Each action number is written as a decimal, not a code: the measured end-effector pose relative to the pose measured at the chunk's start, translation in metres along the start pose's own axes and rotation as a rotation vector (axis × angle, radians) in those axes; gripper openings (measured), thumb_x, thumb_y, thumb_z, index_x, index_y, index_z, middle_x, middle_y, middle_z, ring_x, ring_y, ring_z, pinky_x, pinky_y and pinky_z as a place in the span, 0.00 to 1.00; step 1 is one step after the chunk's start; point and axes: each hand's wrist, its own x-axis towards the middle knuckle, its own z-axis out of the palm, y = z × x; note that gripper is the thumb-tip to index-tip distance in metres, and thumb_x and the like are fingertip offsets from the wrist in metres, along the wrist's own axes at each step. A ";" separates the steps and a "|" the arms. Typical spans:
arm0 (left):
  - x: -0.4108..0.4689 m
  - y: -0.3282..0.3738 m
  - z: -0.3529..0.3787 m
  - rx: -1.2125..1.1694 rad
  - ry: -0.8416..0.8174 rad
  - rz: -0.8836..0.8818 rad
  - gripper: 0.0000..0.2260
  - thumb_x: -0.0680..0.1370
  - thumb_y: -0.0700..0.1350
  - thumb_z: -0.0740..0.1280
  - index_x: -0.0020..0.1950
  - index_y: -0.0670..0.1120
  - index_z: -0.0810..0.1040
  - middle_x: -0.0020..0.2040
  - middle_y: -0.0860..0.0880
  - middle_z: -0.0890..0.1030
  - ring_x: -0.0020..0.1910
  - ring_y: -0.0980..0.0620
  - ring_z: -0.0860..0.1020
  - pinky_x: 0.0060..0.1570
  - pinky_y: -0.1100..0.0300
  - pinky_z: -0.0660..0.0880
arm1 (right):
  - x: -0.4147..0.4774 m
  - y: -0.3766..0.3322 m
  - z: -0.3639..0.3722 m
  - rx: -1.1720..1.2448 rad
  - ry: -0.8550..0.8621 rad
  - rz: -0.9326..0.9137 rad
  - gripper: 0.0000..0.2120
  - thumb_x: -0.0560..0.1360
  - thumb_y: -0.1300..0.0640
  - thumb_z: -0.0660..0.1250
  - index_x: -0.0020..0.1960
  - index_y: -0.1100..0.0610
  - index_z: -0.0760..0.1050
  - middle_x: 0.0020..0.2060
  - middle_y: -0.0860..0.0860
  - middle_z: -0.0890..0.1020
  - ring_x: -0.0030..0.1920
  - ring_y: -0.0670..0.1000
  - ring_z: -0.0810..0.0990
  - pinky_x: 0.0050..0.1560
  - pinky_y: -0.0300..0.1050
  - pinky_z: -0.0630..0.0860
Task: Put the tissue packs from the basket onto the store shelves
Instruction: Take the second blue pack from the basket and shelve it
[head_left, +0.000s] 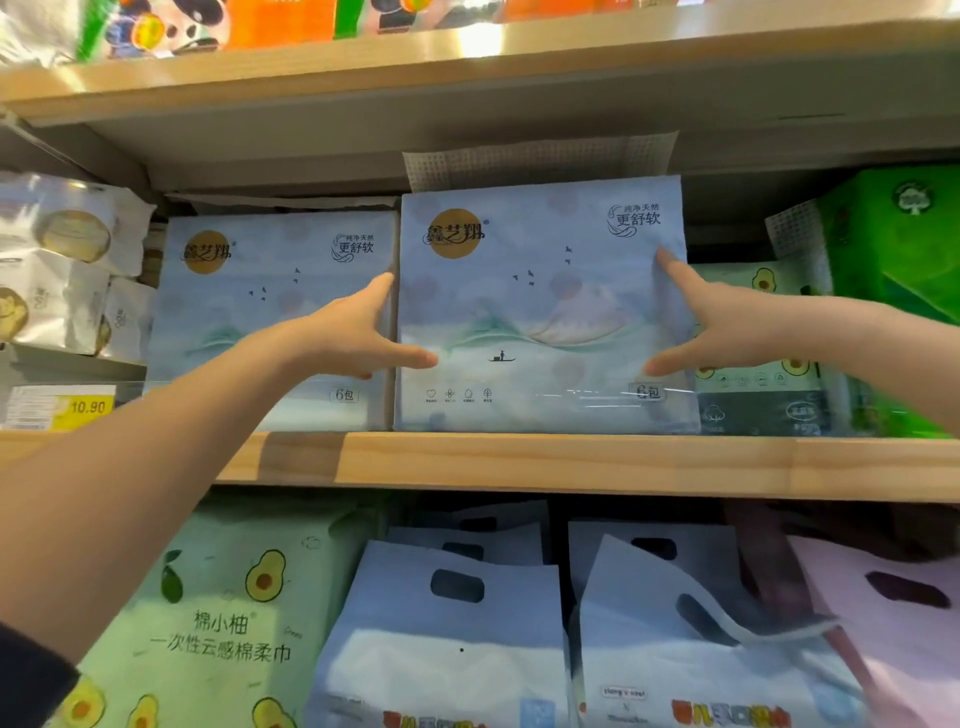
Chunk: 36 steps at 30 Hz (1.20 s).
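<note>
Both of my hands are on one pale blue tissue pack (540, 312) that stands upright on the middle shelf (571, 460), its bottom edge just behind the shelf's front lip. My left hand (358, 332) is spread open against the pack's left side, thumb lying across its front face and the other fingers reaching back along the edge, into the narrow gap beside the matching blue pack (270, 317) that stands just to the left. My right hand (727, 322) mirrors it on the right edge: fingers open, forefinger pointing up along the side, thumb pressed on the front near the lower right corner. So the pack is pinched between two open palms rather than wrapped in a fist.

The held pack sits a little forward of its neighbour and its top comes close to the underside of the upper shelf (467, 67). To its right, partly hidden behind it, is an avocado-print pack (763, 353), and beyond that a bright green pack (904, 260) near the shelf's right end. At the left end are white packs (62, 270) and a yellow price tag (85, 408) reading 10.90 on the front edge. Below the middle shelf stand a green avocado bag (218, 623), blue handled bags (452, 623) and a pink bag (893, 623).
</note>
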 end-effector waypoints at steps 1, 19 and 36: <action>-0.004 -0.002 -0.003 0.023 -0.014 0.000 0.47 0.70 0.57 0.71 0.76 0.51 0.42 0.77 0.49 0.54 0.66 0.48 0.68 0.58 0.51 0.75 | -0.002 -0.001 -0.002 -0.011 0.002 0.006 0.54 0.67 0.44 0.71 0.73 0.47 0.30 0.52 0.59 0.75 0.52 0.62 0.78 0.52 0.51 0.73; -0.092 0.009 -0.024 0.113 -0.030 0.181 0.28 0.74 0.54 0.67 0.71 0.48 0.64 0.72 0.47 0.66 0.69 0.47 0.66 0.65 0.52 0.65 | -0.106 -0.040 0.000 -0.023 0.066 -0.060 0.34 0.73 0.46 0.65 0.73 0.54 0.56 0.70 0.57 0.65 0.71 0.56 0.62 0.68 0.51 0.60; -0.276 0.020 -0.038 0.063 -0.188 0.103 0.29 0.74 0.51 0.68 0.72 0.47 0.63 0.72 0.46 0.67 0.67 0.46 0.69 0.65 0.51 0.67 | -0.293 -0.064 0.002 0.090 -0.069 -0.016 0.33 0.72 0.50 0.67 0.72 0.57 0.58 0.69 0.58 0.67 0.69 0.57 0.65 0.65 0.50 0.63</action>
